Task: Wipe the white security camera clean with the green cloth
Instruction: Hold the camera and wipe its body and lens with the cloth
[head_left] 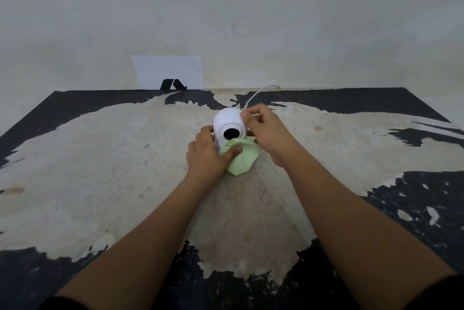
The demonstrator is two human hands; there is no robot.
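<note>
A round white security camera [227, 121] with a black lens stands on the worn table [125, 159], near the middle. Its white cable [253, 96] runs back to the wall. My left hand [208, 154] is against the camera's lower left side and pinches a pale green cloth [242, 159] with the thumb; the cloth's top corner touches the camera just below the lens. My right hand [263, 128] grips the camera's upper right side with thumb and fingers. The camera's base is hidden by the cloth and my hands.
A white sheet of paper [168, 71] with a black logo leans against the wall at the table's back edge. The table's black coating is peeled to a beige patch. The plain wall [251, 20] rises directly behind.
</note>
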